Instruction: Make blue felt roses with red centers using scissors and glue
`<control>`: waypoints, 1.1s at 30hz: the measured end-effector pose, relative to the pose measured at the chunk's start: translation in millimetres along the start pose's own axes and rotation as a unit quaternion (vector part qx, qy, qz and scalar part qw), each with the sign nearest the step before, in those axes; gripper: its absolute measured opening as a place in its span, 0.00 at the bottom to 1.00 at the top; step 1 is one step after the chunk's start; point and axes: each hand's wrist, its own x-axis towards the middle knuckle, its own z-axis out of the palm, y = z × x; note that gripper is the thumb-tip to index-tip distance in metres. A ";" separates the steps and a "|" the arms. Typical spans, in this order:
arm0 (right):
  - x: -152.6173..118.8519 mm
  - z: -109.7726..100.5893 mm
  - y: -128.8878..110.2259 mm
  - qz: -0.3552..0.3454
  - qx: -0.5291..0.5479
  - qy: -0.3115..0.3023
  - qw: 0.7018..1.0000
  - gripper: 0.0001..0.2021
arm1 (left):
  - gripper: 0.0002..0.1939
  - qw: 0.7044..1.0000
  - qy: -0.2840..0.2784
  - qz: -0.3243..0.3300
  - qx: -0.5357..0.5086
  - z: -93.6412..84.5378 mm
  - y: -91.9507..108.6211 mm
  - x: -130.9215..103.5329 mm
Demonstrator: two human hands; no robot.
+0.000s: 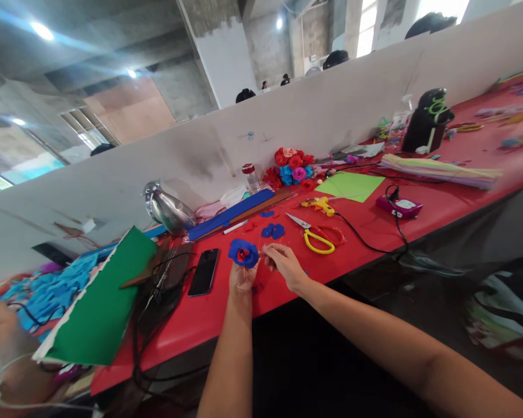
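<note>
A blue flower with a red centre [243, 253] is held upright in my left hand [243, 277], whose fingers are closed below and behind the petals. My right hand [283, 262] is just to the right of the flower, its thumb and fingers pinched together; what they hold, if anything, is too small to make out. Blue petal pieces [273, 231] lie on the red table [261, 297] beyond my hands. Scissors with yellow and red handles [319, 241] rest to the right of them, and a yellow glue gun [318, 205] lies farther back.
A black phone [203, 272] and a green sheet [102, 305] are on the left. At the back stand a silver jug [168, 209] and a bunch of flowers [293, 167]. Cords run by a purple box [398, 206]. Another person's hand [2, 325] shows at far left.
</note>
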 end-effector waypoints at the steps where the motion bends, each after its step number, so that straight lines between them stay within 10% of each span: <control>1: 0.6 0.1 -0.9 -0.010 -0.020 -0.010 1.000 0.16 | 0.04 1.000 -0.003 -0.003 -0.002 0.5 0.1 -0.9; 15: -4.8 -8.1 -6.0 -0.158 -0.324 -0.003 0.933 0.09 | 0.14 0.999 -0.045 -0.013 -0.012 4.2 3.3 -5.1; 23: 11.8 -16.3 -14.3 -0.124 -0.278 0.008 0.953 0.12 | 0.12 0.997 -0.063 -0.036 -0.001 -4.9 2.4 -2.8; 33: 16.6 -11.1 -24.6 -0.252 -0.385 -0.031 0.887 0.04 | 0.13 0.993 -0.087 -0.080 0.026 -7.2 1.4 -5.2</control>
